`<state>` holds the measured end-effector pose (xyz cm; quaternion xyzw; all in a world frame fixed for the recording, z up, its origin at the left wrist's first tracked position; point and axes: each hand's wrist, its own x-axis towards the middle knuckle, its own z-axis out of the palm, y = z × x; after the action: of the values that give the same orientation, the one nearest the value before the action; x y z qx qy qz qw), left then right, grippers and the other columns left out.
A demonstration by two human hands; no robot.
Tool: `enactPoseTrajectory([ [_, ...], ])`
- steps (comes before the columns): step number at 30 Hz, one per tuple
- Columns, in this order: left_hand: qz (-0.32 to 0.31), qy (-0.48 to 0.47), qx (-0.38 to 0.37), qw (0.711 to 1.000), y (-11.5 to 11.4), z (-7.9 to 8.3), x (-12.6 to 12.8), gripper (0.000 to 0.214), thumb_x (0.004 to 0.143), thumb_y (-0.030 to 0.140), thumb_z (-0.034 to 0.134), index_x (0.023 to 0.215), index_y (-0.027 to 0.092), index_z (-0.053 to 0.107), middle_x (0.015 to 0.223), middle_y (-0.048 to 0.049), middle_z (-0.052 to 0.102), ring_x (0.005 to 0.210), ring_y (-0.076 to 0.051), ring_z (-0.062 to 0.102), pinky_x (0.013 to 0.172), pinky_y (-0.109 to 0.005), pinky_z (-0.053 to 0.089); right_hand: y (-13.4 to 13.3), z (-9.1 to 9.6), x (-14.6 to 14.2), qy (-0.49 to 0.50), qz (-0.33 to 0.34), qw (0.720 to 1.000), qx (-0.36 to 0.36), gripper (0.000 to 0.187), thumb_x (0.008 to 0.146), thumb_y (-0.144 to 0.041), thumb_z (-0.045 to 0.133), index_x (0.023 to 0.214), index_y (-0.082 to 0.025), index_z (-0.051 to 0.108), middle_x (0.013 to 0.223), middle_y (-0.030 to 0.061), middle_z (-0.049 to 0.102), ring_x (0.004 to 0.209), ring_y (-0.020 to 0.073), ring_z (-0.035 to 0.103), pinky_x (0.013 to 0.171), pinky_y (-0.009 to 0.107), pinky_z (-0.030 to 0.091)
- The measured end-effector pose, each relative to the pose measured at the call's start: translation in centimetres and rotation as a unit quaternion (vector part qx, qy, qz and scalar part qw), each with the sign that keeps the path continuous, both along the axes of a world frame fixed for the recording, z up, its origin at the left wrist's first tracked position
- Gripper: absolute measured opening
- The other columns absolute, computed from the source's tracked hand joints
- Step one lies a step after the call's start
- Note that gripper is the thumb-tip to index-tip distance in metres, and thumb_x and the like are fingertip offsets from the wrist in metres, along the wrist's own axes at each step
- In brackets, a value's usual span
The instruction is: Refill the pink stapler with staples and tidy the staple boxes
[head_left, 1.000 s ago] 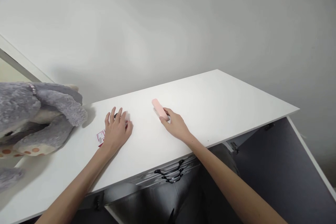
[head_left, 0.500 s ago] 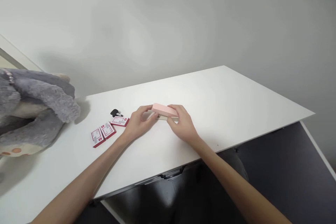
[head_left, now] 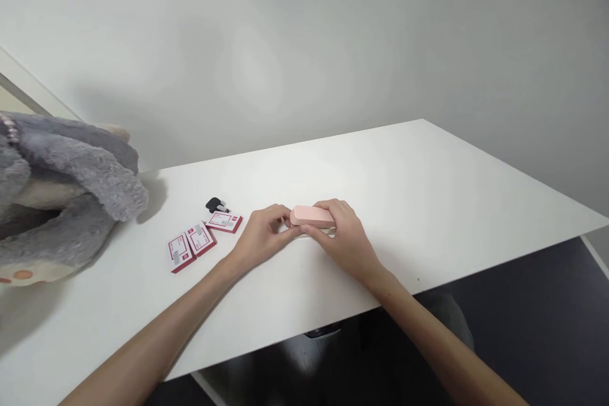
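The right hand [head_left: 349,238] grips the pink stapler [head_left: 311,216] over the white table [head_left: 451,184]; the left hand [head_left: 261,235] meets its left end, but its grip I cannot tell. Steady, gentle support seems best.

The pink stapler [head_left: 311,216] that I hold looks of smooth, matt plastic; the boxes [head_left: 200,237], smooth printed card; the toy [head_left: 92,168], rough-piled plush; the table [head_left: 428,184], smooth, faintly sheened.

Pink stapler [head_left: 311,216] partly behind both hands [head_left: 349,238]
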<state>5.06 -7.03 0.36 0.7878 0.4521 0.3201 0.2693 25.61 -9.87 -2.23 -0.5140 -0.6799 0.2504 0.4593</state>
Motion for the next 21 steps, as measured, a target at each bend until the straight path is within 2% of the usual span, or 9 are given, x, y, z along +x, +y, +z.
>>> enactPoseTrajectory([
  [4, -0.002, -0.005, -0.016, 1.000, -0.4, 0.0, 0.2, 0.043, 0.093, 0.057, 0.072, 0.072, 0.021, 0.058, 0.067, 0.0011, 0.055, 0.062, -0.014, 0.044, 0.056, -0.030, 0.034, -0.1, 0.2, -0.1, 0.011, 0.004, 1.000, -0.021, 0.019, 0.093, -0.036, 0.071, 0.107, -0.027, 0.062, 0.109, 0.0070, 0.072, 0.104, 0.0297, 0.066, 0.097, 0.048, 0.053],
  [7, -0.004, -0.008, -0.033, 0.999, -0.6, -0.2, 0.4, 0.044, 0.093, 0.058, 0.071, 0.073, 0.021, 0.056, 0.065, 0.0023, 0.049, 0.060, -0.013, 0.040, 0.054, -0.028, 0.032, -0.4, 0.5, -0.2, 0.038, 0.006, 0.998, -0.047, 0.019, 0.095, -0.039, 0.067, 0.108, -0.027, 0.060, 0.110, 0.0069, 0.072, 0.104, 0.0296, 0.066, 0.093, 0.045, 0.054],
  [15, -0.056, 0.053, -0.002, 0.997, -0.6, -0.7, 0.3, 0.025, 0.096, 0.046, 0.073, 0.095, 0.021, 0.072, 0.070, 0.0043, 0.058, 0.063, -0.011, 0.047, 0.060, -0.026, 0.035, -0.9, 0.5, -0.2, 0.104, 0.046, 0.990, -0.087, 0.034, 0.101, -0.050, 0.056, 0.120, -0.023, 0.050, 0.111, 0.0090, 0.068, 0.096, 0.0274, 0.065, 0.081, 0.041, 0.052],
  [17, -0.064, 0.054, 0.001, 0.997, -0.8, -0.5, 0.3, 0.025, 0.097, 0.046, 0.073, 0.099, 0.021, 0.072, 0.072, 0.0043, 0.060, 0.063, -0.011, 0.048, 0.061, -0.026, 0.036, -0.9, 0.4, -0.1, 0.118, 0.055, 0.988, -0.084, 0.032, 0.104, -0.048, 0.050, 0.123, -0.022, 0.049, 0.114, 0.0096, 0.068, 0.096, 0.0259, 0.065, 0.083, 0.041, 0.052],
  [21, -0.085, 0.024, 0.017, 0.996, -1.2, -0.3, 0.4, 0.025, 0.103, 0.041, 0.065, 0.118, 0.021, 0.066, 0.079, 0.0036, 0.065, 0.063, -0.011, 0.051, 0.062, -0.026, 0.040, -0.9, 0.3, -0.1, 0.132, 0.078, 0.986, -0.067, 0.032, 0.108, -0.047, 0.044, 0.126, -0.022, 0.050, 0.122, 0.0119, 0.066, 0.103, 0.0257, 0.065, 0.088, 0.042, 0.052],
])
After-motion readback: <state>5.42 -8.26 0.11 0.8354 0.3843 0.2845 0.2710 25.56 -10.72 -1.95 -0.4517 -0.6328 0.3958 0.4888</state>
